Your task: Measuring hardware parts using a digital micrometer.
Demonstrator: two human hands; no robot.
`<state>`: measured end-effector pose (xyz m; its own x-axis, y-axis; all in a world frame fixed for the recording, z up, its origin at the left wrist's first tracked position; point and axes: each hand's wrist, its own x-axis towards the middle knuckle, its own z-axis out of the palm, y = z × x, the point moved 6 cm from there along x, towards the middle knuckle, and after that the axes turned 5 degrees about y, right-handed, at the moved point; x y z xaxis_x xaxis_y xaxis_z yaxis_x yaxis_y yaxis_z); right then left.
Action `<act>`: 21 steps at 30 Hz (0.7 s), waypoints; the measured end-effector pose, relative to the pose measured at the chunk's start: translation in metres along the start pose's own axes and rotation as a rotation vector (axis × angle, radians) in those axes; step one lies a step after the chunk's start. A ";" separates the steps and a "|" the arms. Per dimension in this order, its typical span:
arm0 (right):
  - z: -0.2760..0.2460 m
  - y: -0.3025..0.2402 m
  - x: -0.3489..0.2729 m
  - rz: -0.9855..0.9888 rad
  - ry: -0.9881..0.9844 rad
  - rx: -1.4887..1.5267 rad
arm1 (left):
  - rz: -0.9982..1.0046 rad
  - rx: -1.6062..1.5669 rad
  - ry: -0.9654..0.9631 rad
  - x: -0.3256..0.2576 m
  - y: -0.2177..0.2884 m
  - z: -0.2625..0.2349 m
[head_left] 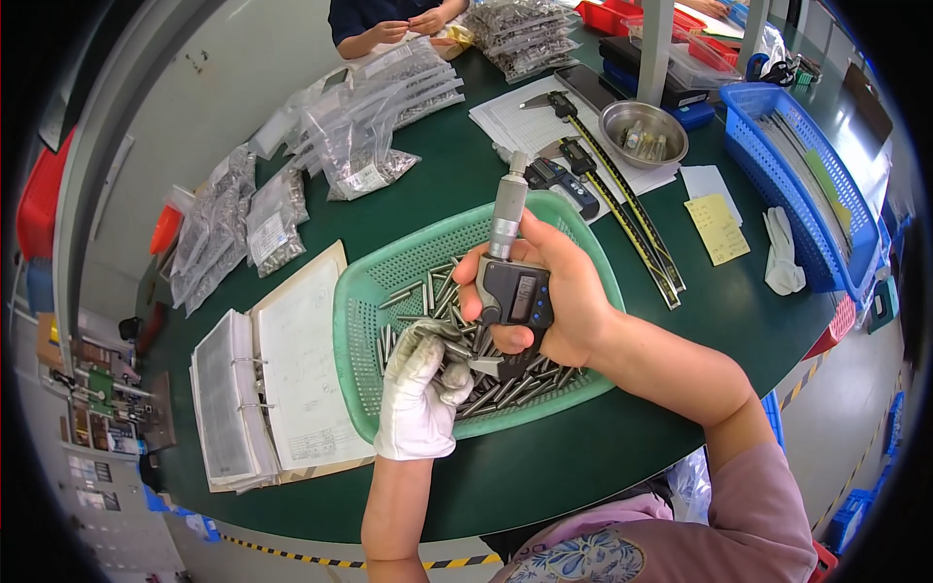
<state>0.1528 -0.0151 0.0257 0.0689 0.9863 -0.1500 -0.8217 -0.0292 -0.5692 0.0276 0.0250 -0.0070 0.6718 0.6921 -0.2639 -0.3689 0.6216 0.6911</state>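
My right hand (pixel 573 291), bare, is wrapped round a digital micrometer (pixel 508 209) with a grey barrel and a dark body with a small display. My left hand (pixel 413 398) wears a white glove, its fingertips greyed. Its fingers pinch a short metal pin (pixel 457 348) close to the micrometer's frame; whether the pin touches the measuring faces I cannot tell. Both hands are above a green perforated plastic basket (pixel 352 330). Several loose metal pins (pixel 520 391) lie jumbled in the basket below my hands.
An open ring binder (pixel 306 389) lies left of the basket. Bags of metal parts (pixel 364 175) are beyond it. Calipers (pixel 622 194), a metal bowl (pixel 643 136), a yellow note (pixel 717 229), a white glove (pixel 782 253) and a blue basket (pixel 797 185) occupy the right. Another person's hands (pixel 408 27) work opposite.
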 end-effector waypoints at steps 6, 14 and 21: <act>-0.003 0.000 0.000 0.017 0.008 0.026 | 0.055 0.072 0.047 -0.001 0.002 0.003; -0.002 -0.001 -0.001 0.001 0.042 0.012 | 0.109 0.117 0.136 -0.002 0.003 -0.001; -0.002 -0.001 -0.002 0.004 0.024 0.016 | 0.111 0.154 0.157 -0.004 0.004 -0.001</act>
<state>0.1546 -0.0168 0.0254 0.0791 0.9819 -0.1719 -0.8312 -0.0302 -0.5552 0.0229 0.0254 -0.0044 0.5200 0.8090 -0.2740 -0.3241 0.4837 0.8130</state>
